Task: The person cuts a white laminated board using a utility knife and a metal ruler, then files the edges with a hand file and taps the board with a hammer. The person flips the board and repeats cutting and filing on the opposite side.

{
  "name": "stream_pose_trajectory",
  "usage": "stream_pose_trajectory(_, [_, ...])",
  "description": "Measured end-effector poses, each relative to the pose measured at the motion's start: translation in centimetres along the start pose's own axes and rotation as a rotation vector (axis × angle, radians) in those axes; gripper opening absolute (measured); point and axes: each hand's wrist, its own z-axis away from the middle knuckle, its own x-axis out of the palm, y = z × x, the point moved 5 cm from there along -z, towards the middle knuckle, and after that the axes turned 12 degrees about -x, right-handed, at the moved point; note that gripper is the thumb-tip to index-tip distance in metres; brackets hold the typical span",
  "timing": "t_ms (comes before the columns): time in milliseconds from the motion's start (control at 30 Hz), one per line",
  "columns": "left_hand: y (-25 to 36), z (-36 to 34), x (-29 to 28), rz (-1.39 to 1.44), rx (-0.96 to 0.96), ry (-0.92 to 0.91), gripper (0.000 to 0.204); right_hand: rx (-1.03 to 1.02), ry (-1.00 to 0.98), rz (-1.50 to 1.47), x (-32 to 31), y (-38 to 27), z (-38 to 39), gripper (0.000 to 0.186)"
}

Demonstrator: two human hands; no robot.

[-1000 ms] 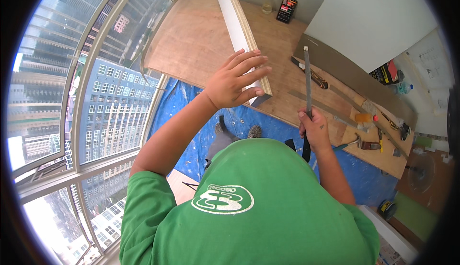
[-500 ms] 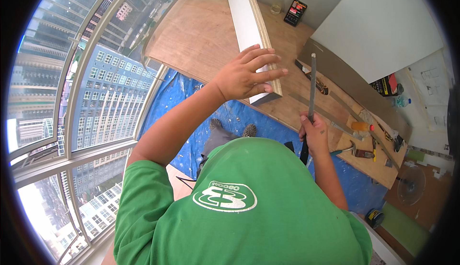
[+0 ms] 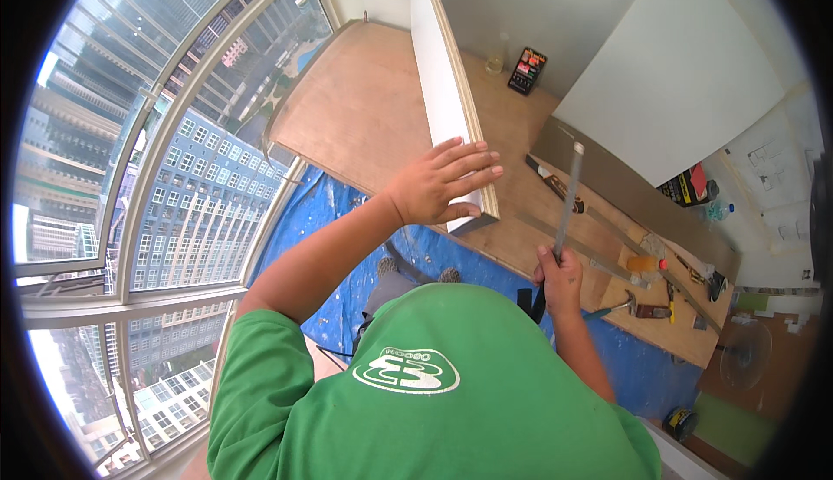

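Note:
A white-faced plywood board point(image 3: 429, 63) stands on edge across the wooden table point(image 3: 356, 89), its layered edge facing up. My left hand point(image 3: 441, 187) lies over the board's near end, fingers stretched out across the top edge and thumb on the white face. In my right hand point(image 3: 558, 279) is a long, narrow grey file point(image 3: 569, 195), gripped low near its dark handle. It points up and away from me, right of the board and apart from it.
On the table's right lie a handsaw point(image 3: 560, 190), a hammer point(image 3: 626, 305), an orange-filled bottle point(image 3: 644, 264) and metal strips. A phone point(image 3: 528, 71) is at the back. Blue sheeting point(image 3: 325, 220) covers the floor. Large windows point(image 3: 200, 167) stand left.
My view has tilted, so the scene sits lower in the picture. The file's tip leans slightly more to the right. My left hand stays on the board's end.

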Motion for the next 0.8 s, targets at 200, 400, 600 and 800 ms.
stream_pose_trajectory(200, [0.0, 0.1, 0.3, -0.001, 0.0, -0.001, 0.072, 0.155, -0.103, -0.073, 0.3, -0.6, -0.6, 0.018])
stream_pose_trajectory(400, [-0.1, 0.3, 0.3, 0.016, -0.047, 0.003, 0.069, 0.025, -0.226, 0.019, 2.6, -4.5, -1.8, 0.027])
stream_pose_trajectory(600, [-4.7, -1.7, -0.5, 0.018, -0.096, 0.036, 0.059, -0.067, -0.296, 0.1, 5.5, -11.0, -3.4, 0.042])
stream_pose_trajectory(800, [-13.0, -5.9, -1.1, 0.099, -0.087, 0.11, 0.054, -0.038, -0.322, 0.291, 9.4, -16.1, -4.8, 0.051])
